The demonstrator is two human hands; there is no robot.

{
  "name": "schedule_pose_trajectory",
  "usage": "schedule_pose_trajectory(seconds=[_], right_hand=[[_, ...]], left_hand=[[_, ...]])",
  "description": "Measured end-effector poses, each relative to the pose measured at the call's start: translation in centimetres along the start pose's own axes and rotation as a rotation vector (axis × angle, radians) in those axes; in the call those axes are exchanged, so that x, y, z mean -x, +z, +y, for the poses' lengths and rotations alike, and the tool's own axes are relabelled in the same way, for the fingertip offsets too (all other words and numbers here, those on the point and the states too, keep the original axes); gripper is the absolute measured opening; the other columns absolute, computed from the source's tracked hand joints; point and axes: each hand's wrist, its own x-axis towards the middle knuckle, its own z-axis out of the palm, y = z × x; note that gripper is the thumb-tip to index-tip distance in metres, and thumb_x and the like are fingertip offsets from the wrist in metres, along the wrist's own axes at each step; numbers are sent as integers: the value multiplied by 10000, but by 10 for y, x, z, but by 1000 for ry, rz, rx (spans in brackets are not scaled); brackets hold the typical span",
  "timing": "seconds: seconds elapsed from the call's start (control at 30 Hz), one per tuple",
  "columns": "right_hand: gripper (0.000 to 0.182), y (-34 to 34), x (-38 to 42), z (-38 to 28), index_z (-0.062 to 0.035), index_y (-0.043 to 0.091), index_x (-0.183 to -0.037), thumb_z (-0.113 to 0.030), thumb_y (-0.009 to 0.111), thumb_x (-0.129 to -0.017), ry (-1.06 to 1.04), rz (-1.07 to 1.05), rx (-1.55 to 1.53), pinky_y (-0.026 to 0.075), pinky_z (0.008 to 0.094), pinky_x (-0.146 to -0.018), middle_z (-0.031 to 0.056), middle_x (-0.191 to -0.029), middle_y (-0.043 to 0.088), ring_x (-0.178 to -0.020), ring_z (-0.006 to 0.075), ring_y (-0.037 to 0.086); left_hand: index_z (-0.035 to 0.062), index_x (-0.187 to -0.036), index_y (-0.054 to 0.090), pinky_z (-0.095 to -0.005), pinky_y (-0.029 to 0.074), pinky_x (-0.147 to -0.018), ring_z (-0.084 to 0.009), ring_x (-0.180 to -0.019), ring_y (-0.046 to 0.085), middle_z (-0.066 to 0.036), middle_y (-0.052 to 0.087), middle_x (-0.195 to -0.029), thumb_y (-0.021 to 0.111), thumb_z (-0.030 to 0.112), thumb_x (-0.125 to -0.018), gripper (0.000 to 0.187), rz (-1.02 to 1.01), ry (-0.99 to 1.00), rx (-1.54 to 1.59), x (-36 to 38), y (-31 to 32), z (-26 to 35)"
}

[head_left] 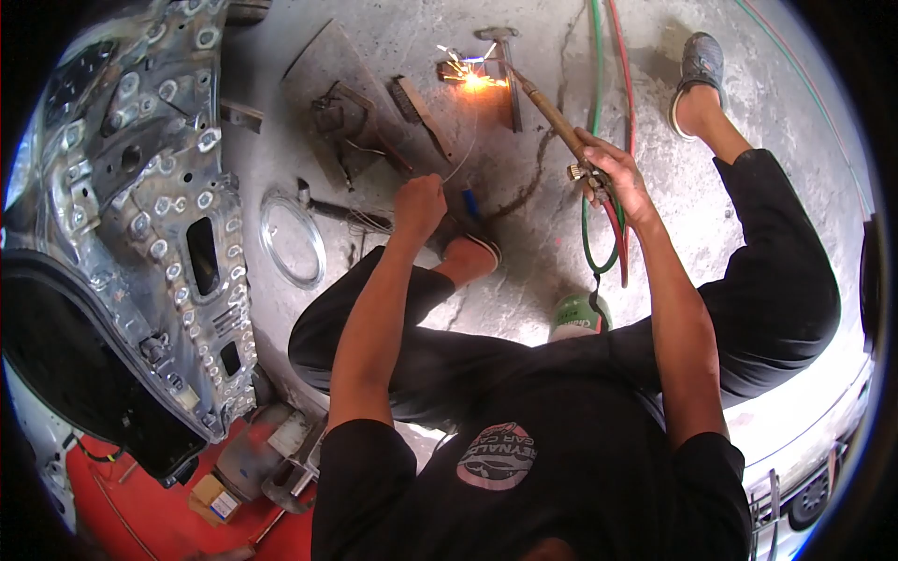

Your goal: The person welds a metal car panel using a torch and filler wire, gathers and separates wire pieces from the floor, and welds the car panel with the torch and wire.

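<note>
My right hand is closed around the handle of a brass-coloured gas torch, whose tip points up and left at a bright, sparking spot on the floor. The small workpiece there is hidden by glare. In my closed left hand is a thin wire that curves up toward the sparks. A hammer lies just right of the sparks, its head away from me. Left of them rests a wire brush with a wooden handle.
Green and red hoses run across the concrete floor. A wire coil lies left, beside a large bare-metal car panel. A clamp-like metal tool sits on a plate. A green can stands between my legs.
</note>
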Motion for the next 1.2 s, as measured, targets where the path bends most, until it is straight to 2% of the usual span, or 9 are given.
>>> schedule_pose_trajectory(seconds=[0.2,0.3,0.6,0.83,0.93,1.13,1.2], right_hand=[[788,3,0,-4,14,506,-1551,-451,699,-945,-22,24,-7,446,281,-504,86,-884,672,-571,132,596],[796,6,4,-8,20,500,-1552,-451,704,-944,-34,24,-15,446,279,-509,91,-891,679,-574,131,595],[773,4,2,-2,18,507,-1548,-430,709,-951,-37,-6,17,453,275,-513,88,-890,691,-560,135,607],[713,11,0,4,-5,556,-1523,-425,699,-966,-10,-79,47,457,283,-513,42,-834,628,-540,141,605],[749,11,-2,5,52,523,-1525,-404,697,-958,28,-106,54,501,311,-551,63,-886,637,-632,155,608],[768,13,0,1,49,525,-1526,-442,684,-957,57,-120,110,502,307,-555,60,-875,634,-603,156,598],[739,13,-3,6,7,535,-1535,-437,685,-963,51,-97,108,476,300,-509,51,-852,640,-568,146,608]], left_hand=[[60,-842,691,-552,549,-771,-420,-870,711,-193,720,-846,639,118,-894,94,-4,5,29,4,-6,-1],[70,-952,755,-549,548,-767,-438,-876,704,-209,730,-892,675,129,-906,109,26,3,58,6,-6,-4],[45,-849,699,-557,541,-756,-453,-852,695,-228,708,-849,662,103,-884,77,37,3,57,5,-5,-2],[36,-866,701,-572,534,-771,-470,-865,685,-236,709,-865,656,103,-890,83,16,-26,75,6,-8,-1],[39,-879,703,-574,532,-776,-467,-881,686,-237,710,-881,653,103,-898,83,23,-27,68,6,-6,-2],[40,-879,697,-583,526,-779,-468,-885,682,-230,708,-878,642,125,-923,111,26,-6,55,6,0,-7],[40,-879,698,-584,525,-779,-469,-886,680,-230,707,-877,640,133,-928,120,11,-24,38,4,-1,-6]])
